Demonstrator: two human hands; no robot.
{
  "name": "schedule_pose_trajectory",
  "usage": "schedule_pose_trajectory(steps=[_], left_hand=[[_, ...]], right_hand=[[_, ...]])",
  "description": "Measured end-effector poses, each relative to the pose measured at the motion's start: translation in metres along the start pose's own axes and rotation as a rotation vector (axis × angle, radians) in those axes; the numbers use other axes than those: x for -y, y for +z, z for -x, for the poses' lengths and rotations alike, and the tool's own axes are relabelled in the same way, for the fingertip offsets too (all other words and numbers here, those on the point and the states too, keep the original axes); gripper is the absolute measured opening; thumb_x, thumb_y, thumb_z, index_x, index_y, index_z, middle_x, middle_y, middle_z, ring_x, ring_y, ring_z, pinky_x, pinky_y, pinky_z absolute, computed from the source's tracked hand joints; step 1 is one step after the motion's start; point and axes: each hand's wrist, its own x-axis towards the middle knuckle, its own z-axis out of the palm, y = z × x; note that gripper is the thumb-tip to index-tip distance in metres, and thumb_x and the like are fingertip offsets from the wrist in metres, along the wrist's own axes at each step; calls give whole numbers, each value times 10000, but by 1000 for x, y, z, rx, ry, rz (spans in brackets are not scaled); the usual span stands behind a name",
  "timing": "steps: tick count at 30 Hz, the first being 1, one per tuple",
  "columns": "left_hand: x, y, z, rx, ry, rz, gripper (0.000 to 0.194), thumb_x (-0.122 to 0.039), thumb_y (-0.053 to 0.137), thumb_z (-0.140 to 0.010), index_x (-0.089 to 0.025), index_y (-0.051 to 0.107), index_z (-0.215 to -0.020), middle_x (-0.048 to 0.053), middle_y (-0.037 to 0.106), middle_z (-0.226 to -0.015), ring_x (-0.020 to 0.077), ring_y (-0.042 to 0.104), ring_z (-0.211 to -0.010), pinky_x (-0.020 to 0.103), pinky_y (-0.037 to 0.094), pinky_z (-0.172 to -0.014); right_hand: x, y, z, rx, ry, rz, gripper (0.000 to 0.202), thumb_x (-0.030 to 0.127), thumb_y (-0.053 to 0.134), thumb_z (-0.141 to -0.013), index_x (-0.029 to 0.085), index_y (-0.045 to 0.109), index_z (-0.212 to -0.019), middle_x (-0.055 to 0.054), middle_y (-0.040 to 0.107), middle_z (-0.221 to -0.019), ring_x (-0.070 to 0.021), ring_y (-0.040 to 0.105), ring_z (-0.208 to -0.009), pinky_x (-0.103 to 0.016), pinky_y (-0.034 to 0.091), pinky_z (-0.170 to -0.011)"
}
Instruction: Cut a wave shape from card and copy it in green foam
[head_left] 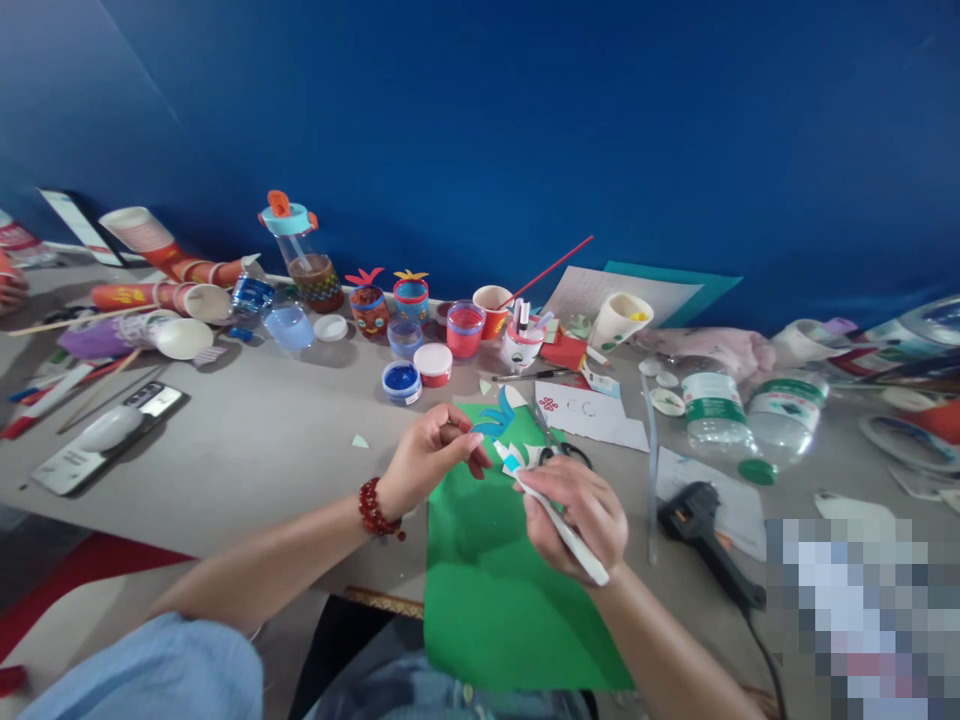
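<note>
My right hand (pixel 581 510) is wrapped round a white marker (pixel 566 535) with a light blue band near its tip. The tip points up and left toward my left hand (pixel 442 450), whose fingers are pinched together. Between the left thumb and fingers is the end of a blue paper cutout (pixel 495 418) with curved, leaf-like strips. Beneath both hands lies a green sheet (pixel 510 600), hanging over the table's front edge. Dark-handled scissors (pixel 581 455) lie just behind the right hand, partly covered by it. White paper scraps sit beside the cutout.
Open blue paint (pixel 401 380), a red-filled jar (pixel 465 330) and decorated cups (pixel 411 298) stand behind. A glue gun (pixel 705 540) with its cord and plastic bottles (pixel 712 405) lie right. A phone (pixel 109 440) and paper cups (pixel 161 297) are left. A blue wall (pixel 480 130) rises behind.
</note>
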Motion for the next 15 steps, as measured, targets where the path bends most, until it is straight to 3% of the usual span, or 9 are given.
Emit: schedule_pose_trajectory(steps=[15], left_hand=[[3,4,2,40,-18,91,255,-322,650,-807,-170,445,-820,32,704,-647,187,690,-612,298,514,-636]], right_hand=[[-3,8,0,45,0,4,353,7,604,-695,191,647,-994,-52,706,-738,-165,655,-623,-310,555,-608]])
